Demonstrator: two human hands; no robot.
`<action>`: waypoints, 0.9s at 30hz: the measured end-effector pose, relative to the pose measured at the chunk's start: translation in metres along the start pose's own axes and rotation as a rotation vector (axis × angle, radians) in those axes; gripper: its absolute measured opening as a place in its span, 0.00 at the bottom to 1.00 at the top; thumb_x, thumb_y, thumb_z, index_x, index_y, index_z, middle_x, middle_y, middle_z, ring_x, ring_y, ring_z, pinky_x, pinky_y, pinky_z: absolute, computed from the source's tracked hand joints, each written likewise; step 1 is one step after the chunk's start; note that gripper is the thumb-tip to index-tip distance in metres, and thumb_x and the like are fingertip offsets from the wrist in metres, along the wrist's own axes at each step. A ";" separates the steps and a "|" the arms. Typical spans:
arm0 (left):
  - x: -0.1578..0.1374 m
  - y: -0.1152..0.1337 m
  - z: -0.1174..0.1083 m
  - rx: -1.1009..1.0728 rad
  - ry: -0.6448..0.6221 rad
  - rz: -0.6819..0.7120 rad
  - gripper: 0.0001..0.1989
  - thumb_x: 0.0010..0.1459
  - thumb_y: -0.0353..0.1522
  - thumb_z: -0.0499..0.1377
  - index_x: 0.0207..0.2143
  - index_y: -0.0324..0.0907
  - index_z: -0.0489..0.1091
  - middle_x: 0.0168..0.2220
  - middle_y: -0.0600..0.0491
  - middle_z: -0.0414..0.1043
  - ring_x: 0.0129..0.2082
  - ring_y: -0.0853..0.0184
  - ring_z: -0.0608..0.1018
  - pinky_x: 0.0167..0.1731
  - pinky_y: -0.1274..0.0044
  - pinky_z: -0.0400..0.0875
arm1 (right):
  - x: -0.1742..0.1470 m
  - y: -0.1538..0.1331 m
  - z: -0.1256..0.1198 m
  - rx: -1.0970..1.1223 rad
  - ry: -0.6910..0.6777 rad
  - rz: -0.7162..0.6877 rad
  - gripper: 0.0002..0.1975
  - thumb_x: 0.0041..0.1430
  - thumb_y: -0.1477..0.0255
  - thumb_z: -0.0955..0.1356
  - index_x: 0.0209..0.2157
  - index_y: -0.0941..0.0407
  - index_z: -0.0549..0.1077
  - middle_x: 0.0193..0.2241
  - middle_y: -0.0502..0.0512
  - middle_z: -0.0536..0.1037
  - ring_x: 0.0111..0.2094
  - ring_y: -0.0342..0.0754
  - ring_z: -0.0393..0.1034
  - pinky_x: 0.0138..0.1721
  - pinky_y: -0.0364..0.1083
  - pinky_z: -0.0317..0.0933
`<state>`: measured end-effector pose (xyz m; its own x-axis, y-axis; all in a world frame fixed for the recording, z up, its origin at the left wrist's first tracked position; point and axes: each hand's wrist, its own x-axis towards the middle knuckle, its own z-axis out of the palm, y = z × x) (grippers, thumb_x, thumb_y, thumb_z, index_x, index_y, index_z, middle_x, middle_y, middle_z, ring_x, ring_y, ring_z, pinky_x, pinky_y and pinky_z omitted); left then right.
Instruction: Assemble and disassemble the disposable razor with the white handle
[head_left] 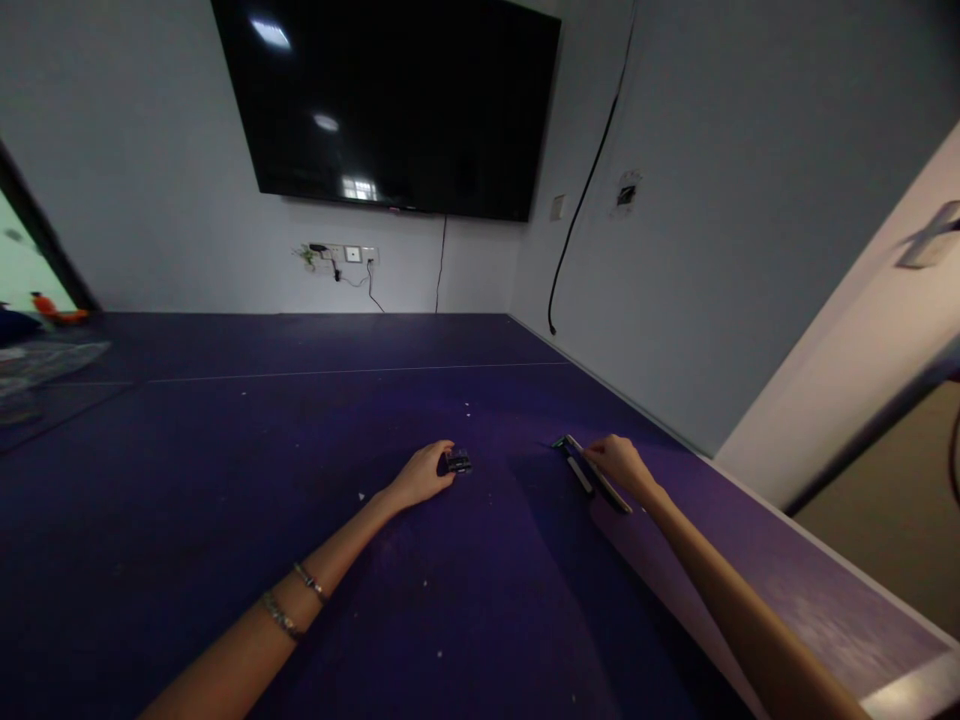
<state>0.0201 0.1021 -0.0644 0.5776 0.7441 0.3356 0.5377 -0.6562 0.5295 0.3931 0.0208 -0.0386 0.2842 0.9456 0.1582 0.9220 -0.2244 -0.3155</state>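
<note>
Near the middle of the purple tabletop [300,560], my left hand [421,477] has its fingers closed around a small black blocky piece [459,462] with fine light markings. Its exact kind is too small to make out. Farther right, my right hand [619,462] pinches the upper part of a long, narrow dark strip [616,498] with a pale edge, which slants on the table. Beside it on the left lies a shorter pale-topped bar [579,474]. A small green piece [559,442] shows at the strip's far end.
A large black television [405,100] hangs on the wall above wall sockets [352,254] with cables. Another black cable [577,210] dangles down the right wall to the table's edge. Clear plastic wrapping [52,360] and an orange item [56,308] lie at far left. Tiny white scraps dot the table.
</note>
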 end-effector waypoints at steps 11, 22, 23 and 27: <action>-0.003 0.062 -0.002 -0.165 0.034 0.092 0.28 0.47 0.28 0.60 0.51 0.41 0.58 0.49 0.46 0.68 0.49 0.60 0.71 0.50 0.66 0.64 | -0.030 -0.094 -0.023 0.238 -0.057 -0.647 0.26 0.47 0.61 0.70 0.49 0.54 0.70 0.46 0.59 0.73 0.46 0.52 0.67 0.47 0.49 0.61; -0.014 0.097 0.006 -0.154 0.025 0.195 0.28 0.48 0.26 0.58 0.53 0.40 0.57 0.52 0.44 0.65 0.52 0.60 0.67 0.54 0.65 0.60 | -0.058 -0.129 -0.026 0.144 -0.174 -0.770 0.22 0.47 0.65 0.71 0.45 0.54 0.70 0.41 0.57 0.71 0.43 0.50 0.68 0.45 0.49 0.61; -0.014 0.097 0.006 -0.155 0.023 0.199 0.29 0.48 0.27 0.59 0.53 0.40 0.56 0.53 0.44 0.63 0.53 0.60 0.66 0.55 0.65 0.59 | -0.056 -0.127 -0.027 0.151 -0.185 -0.775 0.22 0.47 0.65 0.71 0.45 0.54 0.70 0.41 0.57 0.71 0.42 0.49 0.68 0.45 0.48 0.61; -0.016 0.090 0.003 -0.133 0.022 0.167 0.30 0.52 0.32 0.57 0.56 0.39 0.53 0.58 0.43 0.58 0.58 0.59 0.61 0.57 0.65 0.55 | -0.034 -0.095 -0.036 0.187 -0.199 -0.710 0.25 0.45 0.67 0.72 0.48 0.55 0.69 0.44 0.57 0.70 0.43 0.50 0.67 0.45 0.48 0.61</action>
<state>0.0614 0.0307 -0.0239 0.6376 0.6297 0.4438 0.3487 -0.7496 0.5626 0.3047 0.0012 0.0196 -0.4296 0.8768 0.2159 0.8010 0.4805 -0.3572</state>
